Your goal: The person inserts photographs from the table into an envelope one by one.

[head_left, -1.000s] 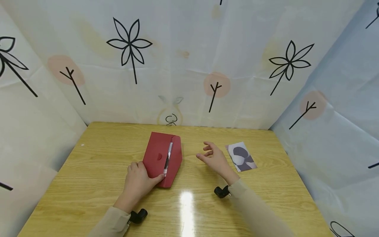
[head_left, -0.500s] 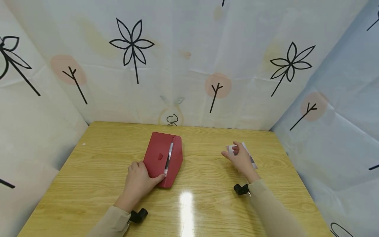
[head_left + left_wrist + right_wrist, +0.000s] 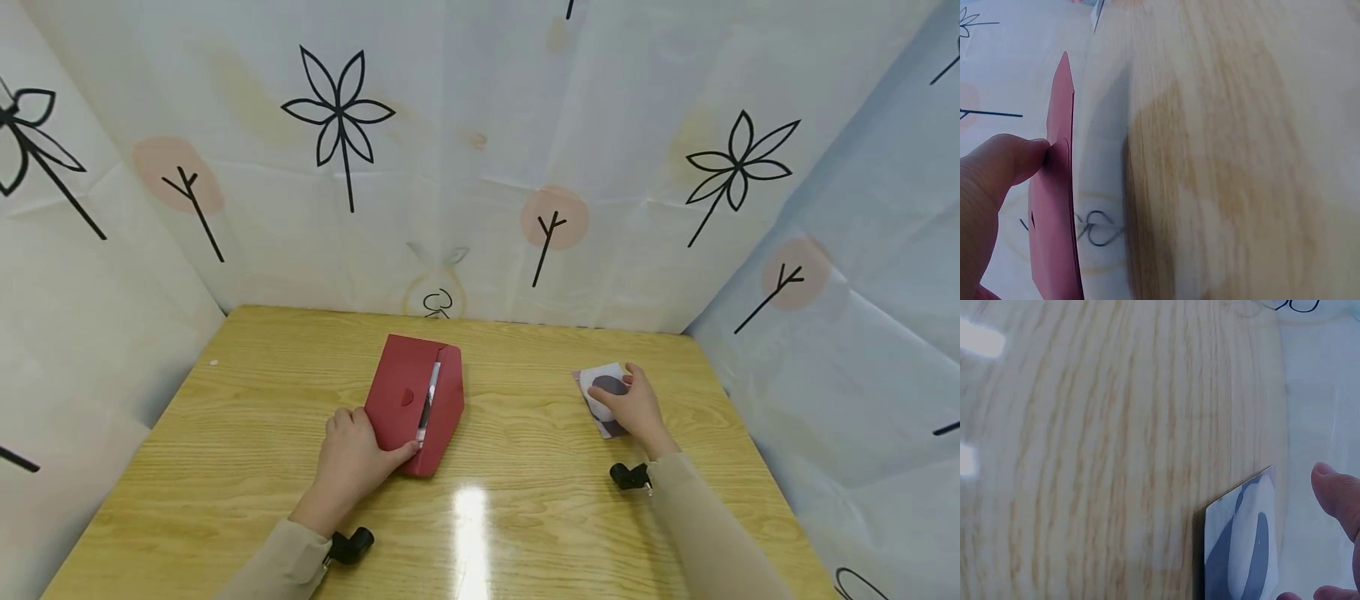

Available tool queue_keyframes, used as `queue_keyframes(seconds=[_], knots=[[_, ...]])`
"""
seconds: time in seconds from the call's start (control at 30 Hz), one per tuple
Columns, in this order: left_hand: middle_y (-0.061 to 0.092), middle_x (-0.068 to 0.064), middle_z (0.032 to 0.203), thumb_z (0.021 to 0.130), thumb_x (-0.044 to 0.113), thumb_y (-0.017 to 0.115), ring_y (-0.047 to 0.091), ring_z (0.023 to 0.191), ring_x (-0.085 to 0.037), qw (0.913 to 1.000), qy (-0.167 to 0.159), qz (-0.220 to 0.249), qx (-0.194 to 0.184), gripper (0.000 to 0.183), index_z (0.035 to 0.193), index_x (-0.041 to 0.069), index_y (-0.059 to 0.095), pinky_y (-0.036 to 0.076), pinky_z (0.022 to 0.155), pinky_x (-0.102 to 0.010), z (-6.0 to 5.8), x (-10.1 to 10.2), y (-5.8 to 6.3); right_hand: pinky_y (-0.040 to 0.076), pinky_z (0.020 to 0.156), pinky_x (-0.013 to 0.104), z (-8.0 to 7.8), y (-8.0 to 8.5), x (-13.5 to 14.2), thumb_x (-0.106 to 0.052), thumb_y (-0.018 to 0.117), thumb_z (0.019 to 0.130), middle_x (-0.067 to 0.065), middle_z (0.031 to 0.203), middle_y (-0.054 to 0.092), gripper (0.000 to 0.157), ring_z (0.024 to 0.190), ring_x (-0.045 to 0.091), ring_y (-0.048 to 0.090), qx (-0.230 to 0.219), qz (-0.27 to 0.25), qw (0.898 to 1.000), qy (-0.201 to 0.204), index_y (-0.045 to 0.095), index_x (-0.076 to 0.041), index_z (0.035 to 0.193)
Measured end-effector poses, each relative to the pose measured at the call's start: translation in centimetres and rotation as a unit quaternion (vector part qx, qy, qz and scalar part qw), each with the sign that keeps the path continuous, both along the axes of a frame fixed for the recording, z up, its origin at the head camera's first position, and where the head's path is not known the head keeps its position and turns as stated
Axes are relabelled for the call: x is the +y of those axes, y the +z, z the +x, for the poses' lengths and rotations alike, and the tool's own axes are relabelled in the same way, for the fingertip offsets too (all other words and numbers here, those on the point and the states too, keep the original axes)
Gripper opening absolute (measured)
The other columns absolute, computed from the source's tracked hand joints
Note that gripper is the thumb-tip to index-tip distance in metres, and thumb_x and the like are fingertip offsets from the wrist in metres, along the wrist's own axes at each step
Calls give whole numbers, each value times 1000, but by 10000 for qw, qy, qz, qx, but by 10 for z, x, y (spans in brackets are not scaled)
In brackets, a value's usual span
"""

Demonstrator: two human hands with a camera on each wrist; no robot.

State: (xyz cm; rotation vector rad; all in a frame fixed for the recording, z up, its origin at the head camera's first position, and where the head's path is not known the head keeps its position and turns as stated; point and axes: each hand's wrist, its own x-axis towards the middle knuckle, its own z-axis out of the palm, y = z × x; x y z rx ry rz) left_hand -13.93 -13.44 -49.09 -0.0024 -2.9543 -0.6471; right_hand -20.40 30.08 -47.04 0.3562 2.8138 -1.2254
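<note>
A red paper envelope (image 3: pixel 393 379) with an unfolded flap lies left of the table's middle. Something white and dark (image 3: pixel 429 404) shows in its opening. My left hand (image 3: pixel 348 458) grips its near left corner, and in the left wrist view the thumb (image 3: pixel 1004 165) presses on the envelope's face (image 3: pixel 1054 212). On the right lies a small flat card-like piece (image 3: pixel 597 379) with white and grey-purple shapes. My right hand (image 3: pixel 637 408) hovers around its right side with thumb and fingers spread. In the right wrist view the thumb (image 3: pixel 1338 494) stands apart from the card-like piece (image 3: pixel 1241 544).
Both things lie on a light wood table (image 3: pixel 517 467) with a bright reflection near its front. A pale cloth (image 3: pixel 450 167) printed with flowers and twigs encloses the back and sides. Each wrist carries a small black camera (image 3: pixel 351 547).
My right hand has moved right from mid-table, over the patterned card-like piece to its right side. My left hand and the red envelope have stayed in place.
</note>
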Motion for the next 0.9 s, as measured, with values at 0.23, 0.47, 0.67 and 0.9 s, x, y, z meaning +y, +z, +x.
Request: queue_keyframes(seconds=[0.23, 0.47, 0.67, 0.9], knots=[[45, -23, 96, 65, 70, 73, 43, 87, -35, 10000, 6, 79, -6, 96, 103, -14, 49, 42, 68, -43, 1, -1, -1, 30, 103, 59, -2, -3, 3, -43, 71, 86, 31, 149, 26, 102, 133, 49, 27, -68, 300, 9995, -118, 7, -1, 153], [45, -24, 98, 65, 70, 73, 43, 89, -36, 10000, 27, 78, -32, 96, 105, -14, 48, 42, 69, -44, 0, -2, -1, 27, 99, 64, -2, -10, 4, -47, 75, 81, 35, 145, 26, 111, 127, 55, 26, -277, 885, 9956, -125, 6, 2, 152], [45, -23, 97, 65, 70, 73, 43, 88, -35, 10000, 41, 32, -59, 95, 103, -13, 48, 42, 68, -43, -1, -2, -3, 17, 100, 68, -2, -15, 4, -49, 75, 79, 38, 147, 18, 114, 129, 59, 16, -369, 1085, 9932, -201, 4, 1, 153], [45, -22, 96, 65, 72, 72, 43, 88, -35, 10000, 20, -2, -58, 96, 104, -13, 49, 41, 69, -43, -1, -2, -5, 18, 98, 67, -1, -15, -1, -44, 78, 79, 37, 144, 21, 111, 127, 57, 20, -238, 1059, 9935, -336, 7, 0, 153]])
